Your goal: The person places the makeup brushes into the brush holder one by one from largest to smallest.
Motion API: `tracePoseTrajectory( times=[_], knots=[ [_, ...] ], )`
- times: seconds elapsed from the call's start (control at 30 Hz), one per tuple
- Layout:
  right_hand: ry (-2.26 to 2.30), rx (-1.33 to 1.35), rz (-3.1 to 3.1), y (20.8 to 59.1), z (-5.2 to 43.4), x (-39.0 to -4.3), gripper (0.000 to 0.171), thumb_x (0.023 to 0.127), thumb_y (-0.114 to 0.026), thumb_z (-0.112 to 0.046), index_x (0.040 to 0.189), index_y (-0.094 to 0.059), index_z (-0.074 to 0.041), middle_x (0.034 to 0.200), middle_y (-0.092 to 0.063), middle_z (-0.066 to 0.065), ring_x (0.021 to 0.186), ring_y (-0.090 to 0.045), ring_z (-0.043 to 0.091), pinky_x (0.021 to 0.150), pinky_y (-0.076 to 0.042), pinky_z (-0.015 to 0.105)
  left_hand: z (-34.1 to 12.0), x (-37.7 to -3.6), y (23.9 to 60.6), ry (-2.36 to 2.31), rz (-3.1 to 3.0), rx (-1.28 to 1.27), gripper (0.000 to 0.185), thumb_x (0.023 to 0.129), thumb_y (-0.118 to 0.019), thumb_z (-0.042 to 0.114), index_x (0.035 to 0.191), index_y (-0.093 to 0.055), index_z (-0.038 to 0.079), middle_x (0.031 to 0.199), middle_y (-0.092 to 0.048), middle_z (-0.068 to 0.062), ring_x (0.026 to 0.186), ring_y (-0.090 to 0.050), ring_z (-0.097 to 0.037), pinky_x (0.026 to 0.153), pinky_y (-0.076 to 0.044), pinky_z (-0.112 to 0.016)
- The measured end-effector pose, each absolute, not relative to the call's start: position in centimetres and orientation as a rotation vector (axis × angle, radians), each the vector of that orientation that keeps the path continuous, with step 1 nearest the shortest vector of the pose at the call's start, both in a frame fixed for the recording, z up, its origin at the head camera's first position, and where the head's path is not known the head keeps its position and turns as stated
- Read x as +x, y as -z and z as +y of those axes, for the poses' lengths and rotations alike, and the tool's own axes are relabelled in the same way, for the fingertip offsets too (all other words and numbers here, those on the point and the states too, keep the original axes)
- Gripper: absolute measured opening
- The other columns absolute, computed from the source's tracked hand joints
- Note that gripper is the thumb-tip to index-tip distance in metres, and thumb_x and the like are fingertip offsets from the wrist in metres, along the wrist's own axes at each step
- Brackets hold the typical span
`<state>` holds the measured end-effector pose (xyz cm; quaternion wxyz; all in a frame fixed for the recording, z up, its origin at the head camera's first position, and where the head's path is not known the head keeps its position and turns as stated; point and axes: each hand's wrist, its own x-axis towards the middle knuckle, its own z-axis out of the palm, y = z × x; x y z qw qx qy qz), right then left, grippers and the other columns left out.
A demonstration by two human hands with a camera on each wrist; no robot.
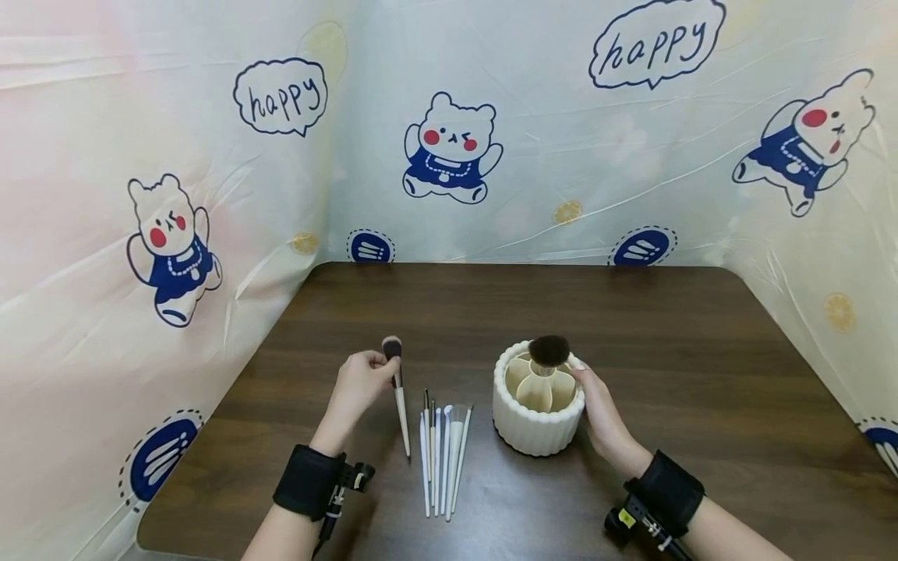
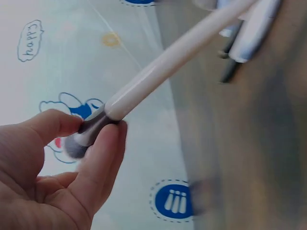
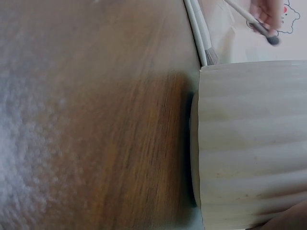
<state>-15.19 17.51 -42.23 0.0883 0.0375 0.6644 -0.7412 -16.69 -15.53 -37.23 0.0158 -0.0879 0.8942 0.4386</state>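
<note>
My left hand pinches a makeup brush near its bristle end, between thumb and fingers. The pale handle points down toward the table; in the left wrist view, the thumb and fingertips close on the dark ferrule. My right hand holds the side of a round cream brush holder with a ribbed wall and several compartments. A fluffy dark-bristled brush stands in its middle. Between the hands, several slim makeup brushes lie side by side on the table.
The dark wooden table spans the space before me. Behind it and along both sides hangs a pale curtain printed with bears. The loose brushes lie left of the holder, close to the brush in my left hand.
</note>
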Motion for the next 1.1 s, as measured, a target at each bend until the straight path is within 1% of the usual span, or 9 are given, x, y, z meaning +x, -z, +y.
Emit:
tracePoseTrajectory(
  times=[0.13,0.27,0.4,0.5,0.6,0.7,0.8,0.93,1.1],
  knots=[
    [2.2,0.112,1.981,42.3,17.5,-15.2,0.054,0.099,-0.022,-0.019,0.149,-0.022,0.0,0.157,-0.021,0.013,0.144,-0.018,0.022,0.118,-0.017,0.035,-14.7,-17.5,36.1,-1.461,2.835,-0.235,0.03,0.093,-0.057,0.025,0.104,-0.064,-0.002,0.097,-0.071,-0.019,0.082,-0.072,-0.027,0.073,-0.053,-0.032],
    [2.205,0.108,1.985,42.4,17.6,-15.2,0.054,0.099,-0.023,-0.018,0.149,-0.022,0.003,0.157,-0.019,0.015,0.145,-0.014,0.025,0.12,-0.012,0.042,-13.3,-17.9,34.9,-1.561,2.862,-0.191,0.03,0.093,-0.059,0.026,0.106,-0.064,-0.001,0.098,-0.072,-0.018,0.081,-0.071,-0.024,0.067,-0.049,-0.024],
    [2.205,0.121,1.989,42.5,17.6,-15.3,0.054,0.098,-0.023,-0.018,0.149,-0.022,0.003,0.157,-0.019,0.016,0.146,-0.014,0.025,0.121,-0.01,0.043,-11.7,-18.1,33.5,-1.688,2.883,-0.089,0.026,0.093,-0.06,0.023,0.105,-0.063,-0.001,0.099,-0.07,-0.018,0.086,-0.069,-0.024,0.067,-0.047,-0.02],
    [2.198,0.121,1.991,42.4,17.6,-15.3,0.055,0.098,-0.022,-0.018,0.149,-0.022,0.003,0.157,-0.019,0.015,0.145,-0.014,0.025,0.121,-0.011,0.043,-10.4,-18.2,32.6,-1.772,2.897,-0.006,0.023,0.093,-0.059,0.021,0.103,-0.061,0.0,0.1,-0.069,-0.017,0.09,-0.066,-0.023,0.069,-0.046,-0.022],
    [2.193,0.114,1.996,42.2,17.6,-15.2,0.055,0.098,-0.022,-0.018,0.149,-0.021,0.002,0.157,-0.019,0.016,0.145,-0.014,0.025,0.121,-0.011,0.043,-9.2,-18.2,32.0,-1.873,2.889,0.069,0.024,0.096,-0.057,0.021,0.108,-0.059,0.0,0.102,-0.067,-0.017,0.093,-0.065,-0.025,0.072,-0.048,-0.027],
    [2.188,0.109,2.009,42.2,17.6,-15.2,0.055,0.098,-0.022,-0.018,0.149,-0.021,0.003,0.157,-0.019,0.016,0.146,-0.013,0.026,0.121,-0.01,0.043,-7.8,-18.1,31.6,-1.996,2.854,0.183,0.027,0.098,-0.054,0.019,0.115,-0.055,-0.002,0.108,-0.065,-0.019,0.101,-0.064,-0.028,0.084,-0.053,-0.035],
    [2.197,0.095,2.016,42.4,17.6,-15.2,0.056,0.098,-0.024,-0.02,0.149,-0.022,0.004,0.157,-0.019,0.017,0.146,-0.013,0.027,0.121,-0.01,0.044,-6.4,-18.0,31.3,-2.05,2.833,0.328,0.028,0.098,-0.053,0.017,0.117,-0.053,-0.003,0.111,-0.063,-0.021,0.105,-0.062,-0.029,0.094,-0.051,-0.04],
    [2.226,0.065,2.039,42.6,17.6,-15.3,0.06,0.098,-0.027,-0.027,0.149,-0.022,0.005,0.157,-0.018,0.02,0.146,-0.013,0.028,0.12,-0.012,0.044,-4.7,-18.0,31.5,-2.029,2.825,0.492,0.025,0.099,-0.052,0.017,0.113,-0.053,-0.004,0.107,-0.062,-0.02,0.101,-0.061,-0.029,0.091,-0.052,-0.042],
    [2.237,0.052,2.046,42.8,17.6,-15.3,0.061,0.098,-0.028,-0.028,0.148,-0.022,0.005,0.158,-0.017,0.02,0.146,-0.013,0.028,0.12,-0.011,0.044,-2.9,-18.0,32.4,-2.013,2.768,0.525,0.025,0.099,-0.052,0.019,0.11,-0.053,-0.003,0.106,-0.061,-0.019,0.1,-0.06,-0.026,0.087,-0.053,-0.039]
  ],
)
